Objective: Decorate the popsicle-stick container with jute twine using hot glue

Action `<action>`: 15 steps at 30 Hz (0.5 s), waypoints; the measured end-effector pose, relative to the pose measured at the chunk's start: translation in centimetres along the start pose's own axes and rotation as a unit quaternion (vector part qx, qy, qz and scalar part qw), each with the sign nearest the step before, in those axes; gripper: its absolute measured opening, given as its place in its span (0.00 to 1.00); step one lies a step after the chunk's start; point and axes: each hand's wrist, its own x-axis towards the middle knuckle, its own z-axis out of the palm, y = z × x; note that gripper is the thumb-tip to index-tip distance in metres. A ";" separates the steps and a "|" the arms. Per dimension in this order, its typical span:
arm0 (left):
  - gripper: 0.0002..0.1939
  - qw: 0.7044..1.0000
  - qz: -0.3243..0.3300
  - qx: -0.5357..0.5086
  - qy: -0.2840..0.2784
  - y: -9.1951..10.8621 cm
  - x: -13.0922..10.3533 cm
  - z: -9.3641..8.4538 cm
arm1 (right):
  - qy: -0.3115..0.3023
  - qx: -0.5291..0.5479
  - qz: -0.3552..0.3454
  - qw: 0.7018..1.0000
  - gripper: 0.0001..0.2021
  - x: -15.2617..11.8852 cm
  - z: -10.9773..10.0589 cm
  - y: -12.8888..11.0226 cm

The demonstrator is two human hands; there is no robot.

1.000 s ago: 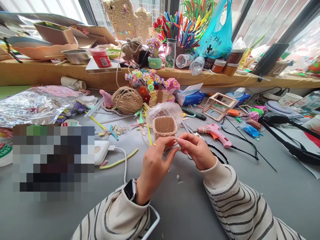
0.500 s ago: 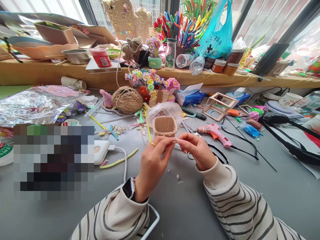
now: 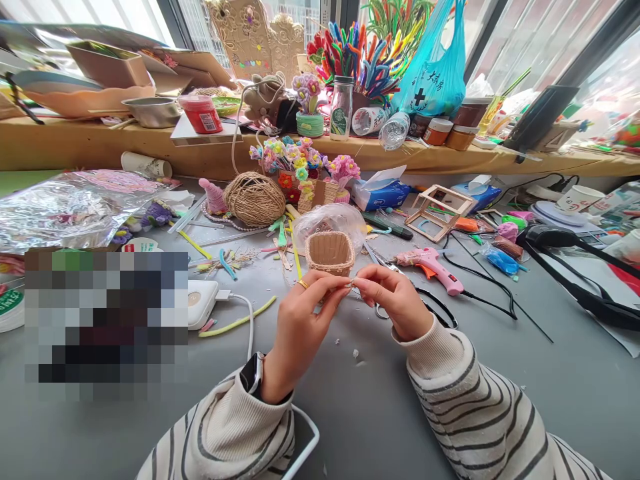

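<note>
My left hand (image 3: 303,327) and my right hand (image 3: 393,297) meet fingertip to fingertip over the middle of the table. Both are closed in a pinch, and what lies between the fingertips is too small to name. Just behind them stands a small square basket (image 3: 330,252) with a braided twine rim, its lower front hidden by my fingers. A clear plastic bag (image 3: 345,220) lies behind the basket. To the right of my right hand is a pink hot glue gun (image 3: 440,270). Scissors lie partly hidden behind that hand.
A ball of twine (image 3: 255,199) and fuzzy-wire flowers (image 3: 300,160) sit beyond the basket. Left are a white charger (image 3: 201,293) with a cable and a yellow-green fuzzy stick (image 3: 240,319). Black glasses-like gear (image 3: 575,267) rests at right. A crowded ledge (image 3: 240,148) runs along the window.
My left wrist has shifted slightly left and turned, and its fingertips have moved a little. My right hand stays almost still. The basket has not moved.
</note>
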 end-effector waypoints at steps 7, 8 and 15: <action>0.05 1.000 -0.007 0.001 -0.006 -0.2 0.1 -0.2 | 0.015 -0.056 -0.023 0.998 0.08 0.0 -0.2 0.0; 0.05 1.000 -0.011 -0.001 -0.008 -0.2 0.1 -0.2 | 0.017 -0.066 -0.030 0.997 0.08 0.0 -0.2 0.1; 0.04 0.999 -0.034 -0.006 -0.040 -0.2 0.2 -0.2 | 0.026 -0.096 -0.083 0.992 0.06 -0.2 0.0 0.0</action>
